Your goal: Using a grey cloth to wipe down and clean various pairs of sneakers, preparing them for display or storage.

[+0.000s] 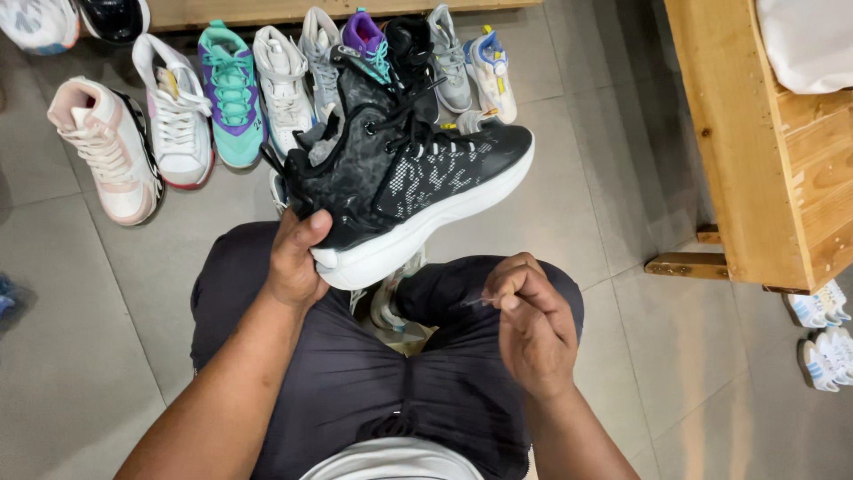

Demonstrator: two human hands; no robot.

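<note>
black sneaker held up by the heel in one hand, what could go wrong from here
1. The left hand grips the black sneaker only at its heel, toe out in the air; it could tip or slip onto the row of sneakers on the floor.
2. The right hand pinches something thin, perhaps a lace end; it looks easy to drop or lose.
3. Loose black laces could snag.

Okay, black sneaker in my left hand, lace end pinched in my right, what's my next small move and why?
Probably bring the right hand up toward the black sneaker: the lace tip sits pinched below the sole, apart from the eyelets, while the left hand holds the heel.
</note>
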